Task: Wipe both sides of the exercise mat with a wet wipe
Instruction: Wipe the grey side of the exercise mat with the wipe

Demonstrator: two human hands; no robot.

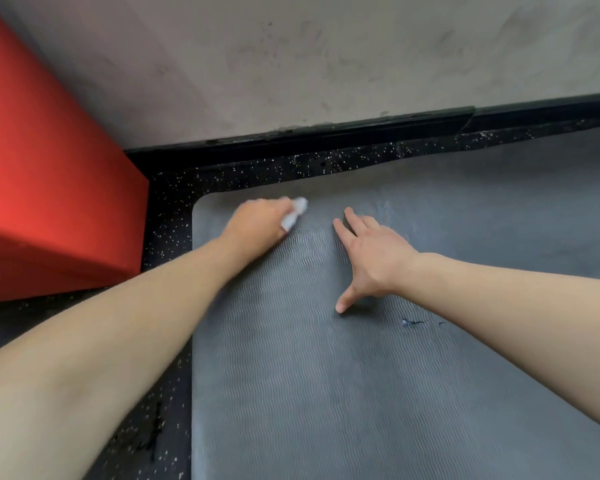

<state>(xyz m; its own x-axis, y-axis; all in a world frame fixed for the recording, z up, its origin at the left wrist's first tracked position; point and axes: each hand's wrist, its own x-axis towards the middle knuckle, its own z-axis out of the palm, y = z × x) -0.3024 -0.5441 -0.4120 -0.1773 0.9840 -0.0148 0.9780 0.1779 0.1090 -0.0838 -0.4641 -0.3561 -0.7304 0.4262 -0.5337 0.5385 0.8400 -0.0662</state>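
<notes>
White wipe [294, 213], one, is gripped in the curled fingers of the left hand [257, 223] near the far left corner of one grey mat [326, 393].
Straight, spread fingers of the right hand [374, 258] are pressed on the ribbed mat; it is laid on black speckled floor [168, 216], beside one red block [49, 188] and a grey wall [326, 64].

Black rubber floor [174, 216] with pale speckles, running up to a black baseboard at the wall. Directly on it: grey exercise mat [326, 393] lying flat, wavy ribbed surface up (small dark scuff near its right side), rounded corner toward the wall. Red padded block [49, 202] sits on the floor left of the mat, apart from it.
</notes>
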